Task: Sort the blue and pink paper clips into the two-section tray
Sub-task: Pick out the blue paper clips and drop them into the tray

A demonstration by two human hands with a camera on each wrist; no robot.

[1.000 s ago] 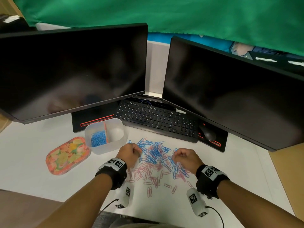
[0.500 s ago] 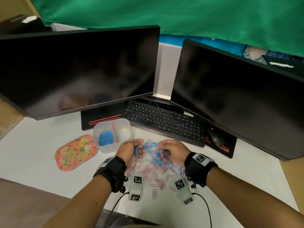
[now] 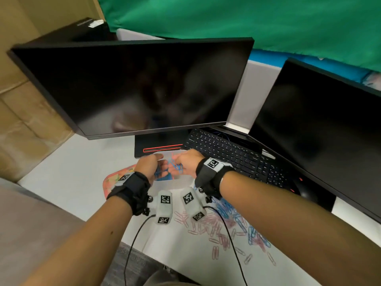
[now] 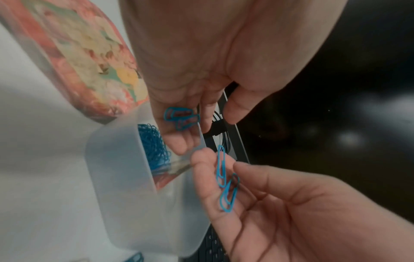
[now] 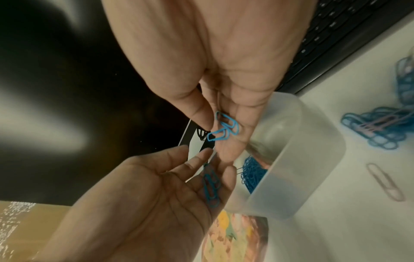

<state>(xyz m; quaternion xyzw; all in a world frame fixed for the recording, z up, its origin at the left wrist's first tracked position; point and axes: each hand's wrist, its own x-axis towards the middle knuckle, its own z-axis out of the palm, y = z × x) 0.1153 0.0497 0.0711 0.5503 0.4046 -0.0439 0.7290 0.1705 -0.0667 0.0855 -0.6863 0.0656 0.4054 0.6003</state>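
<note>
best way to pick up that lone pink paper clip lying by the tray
The pink paper clip lies flat and alone on the white desk beside the tray. Probably come from straight above and pinch its two long sides at mid-length; nothing crowds it.

Black wrist straps [image 3: 132, 190], tagged white cameras [image 3: 164, 207].

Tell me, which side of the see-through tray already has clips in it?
The section under the left hand, nearer the flowery lid, holds a heap of blue clips. The tray's other section, past the divider, looks empty.
</note>
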